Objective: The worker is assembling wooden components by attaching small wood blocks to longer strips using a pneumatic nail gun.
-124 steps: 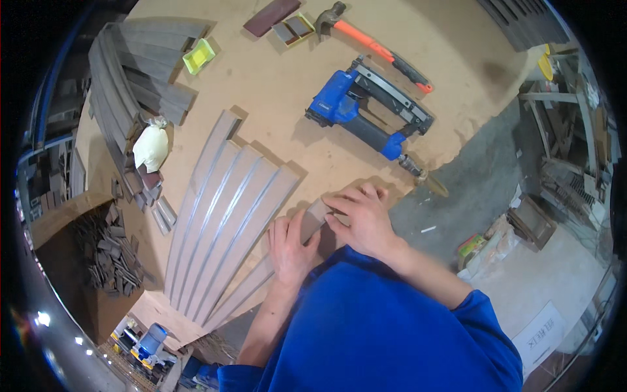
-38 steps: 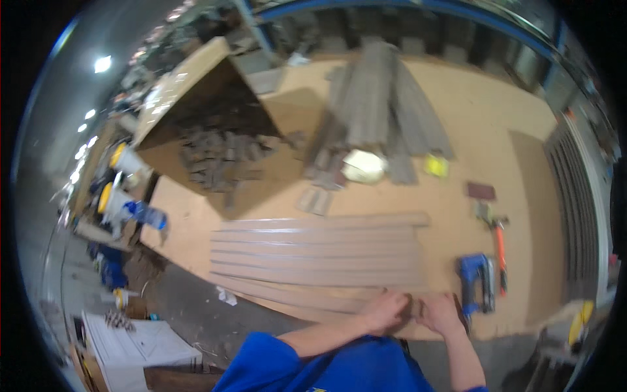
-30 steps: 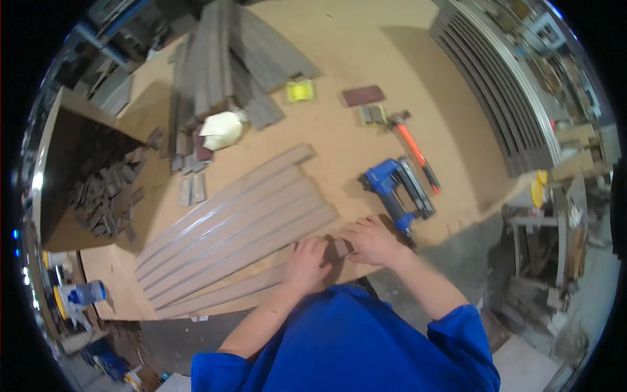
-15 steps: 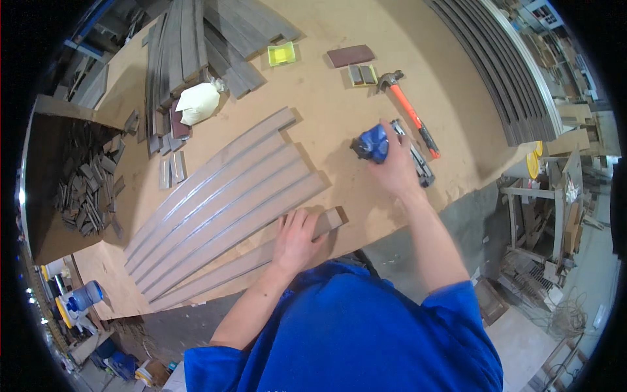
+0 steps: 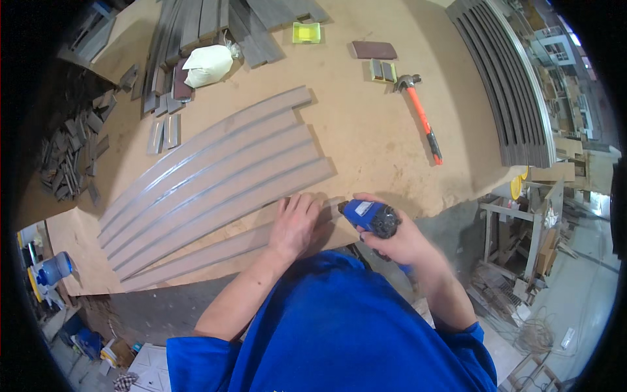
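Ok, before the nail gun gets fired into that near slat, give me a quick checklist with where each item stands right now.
1. Left hand pressing the near slat flat on the workbench: ok.
2. Right hand gripping the blue nail gun: ok.
3. Nail gun nose seated on the slat end: cannot tell, the tool body hides it.
4. Left fingers away from the nail gun: not ok, they lie close beside it.
5. Near slat lined up with the other curved slats: cannot tell, a strip of bare bench shows between them.
6. Hammer out of the work area: ok, it lies farther back on the bench.
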The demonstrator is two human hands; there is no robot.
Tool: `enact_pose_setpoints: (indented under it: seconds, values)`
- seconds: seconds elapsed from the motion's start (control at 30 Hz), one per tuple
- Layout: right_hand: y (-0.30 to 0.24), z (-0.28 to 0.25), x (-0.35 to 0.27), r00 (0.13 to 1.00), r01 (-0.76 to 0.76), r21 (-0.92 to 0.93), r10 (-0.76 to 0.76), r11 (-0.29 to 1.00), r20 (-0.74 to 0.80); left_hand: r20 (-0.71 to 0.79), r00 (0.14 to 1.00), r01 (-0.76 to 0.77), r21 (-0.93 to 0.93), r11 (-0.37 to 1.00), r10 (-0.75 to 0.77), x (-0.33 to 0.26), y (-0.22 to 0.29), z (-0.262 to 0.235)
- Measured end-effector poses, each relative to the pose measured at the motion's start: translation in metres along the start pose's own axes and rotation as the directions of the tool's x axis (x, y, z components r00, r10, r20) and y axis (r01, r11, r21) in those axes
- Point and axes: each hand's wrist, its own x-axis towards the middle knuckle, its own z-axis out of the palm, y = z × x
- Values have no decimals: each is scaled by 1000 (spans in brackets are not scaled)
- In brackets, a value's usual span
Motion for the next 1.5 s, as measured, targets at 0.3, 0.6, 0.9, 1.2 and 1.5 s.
enact_pose_setpoints:
  seconds: [0.3,0.6,0.9,1.2,1.5]
  values:
    - [-6,3,5,999,-41,-18,40,999,-37,83,996,46,-30,998,-44,3,5,-6]
    - [-5,6,-6,993,-114,-28,113,993,-27,81,997,21,-26,999,-19,-1,1,-3]
    - [-1,12,-17,996,-90,4,90,996,-16,41,999,-8,-11,1000,8,1,-4,2]
    - [-1,14,-26,998,-51,79,53,996,-27,5,1000,-14,85,996,14,-7,-6,6]
    - [-10,44,-5,999,7,3,-7,1000,44,-112,990,76,-78,994,-84,-28,-12,-14]
